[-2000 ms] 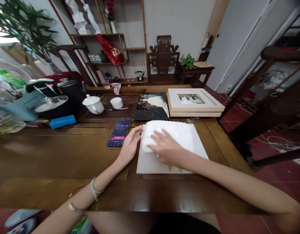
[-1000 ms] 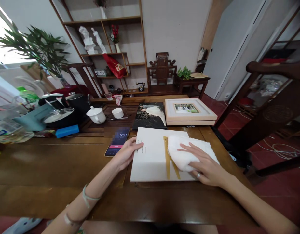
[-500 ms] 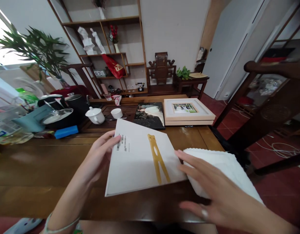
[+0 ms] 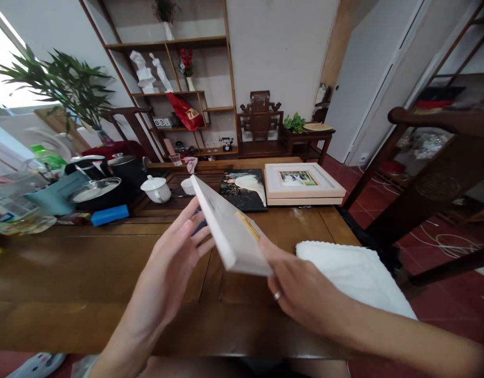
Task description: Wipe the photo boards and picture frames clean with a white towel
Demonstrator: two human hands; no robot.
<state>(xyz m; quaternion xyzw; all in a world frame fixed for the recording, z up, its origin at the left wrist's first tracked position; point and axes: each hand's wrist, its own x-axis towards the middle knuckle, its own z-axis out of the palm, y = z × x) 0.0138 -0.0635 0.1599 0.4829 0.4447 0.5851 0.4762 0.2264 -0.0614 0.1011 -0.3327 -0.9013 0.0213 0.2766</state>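
Note:
A flat white panel is held tilted over the table, its edge turned toward me. A yellow-gold strip shows on its upper face, and a bit of dark blue shows beneath its left edge. My right hand, wearing a ring, is closed on the panel's near right corner. My left hand is open beside the left edge, fingers spread; whether the fingertips touch the panel I cannot tell. A folded white cloth lies to the right of my right hand.
Stacked pale wooden photo frames and a dark picture panel lie at the table's back. To the left are a lidded white cup, a blue block and a glass-lidded pan. A dark chair stands right.
The panel has turned from showing its labelled face to nearly edge-on. My right hand has closed on its near right corner, while my left hand's fingers have spread off the left edge.

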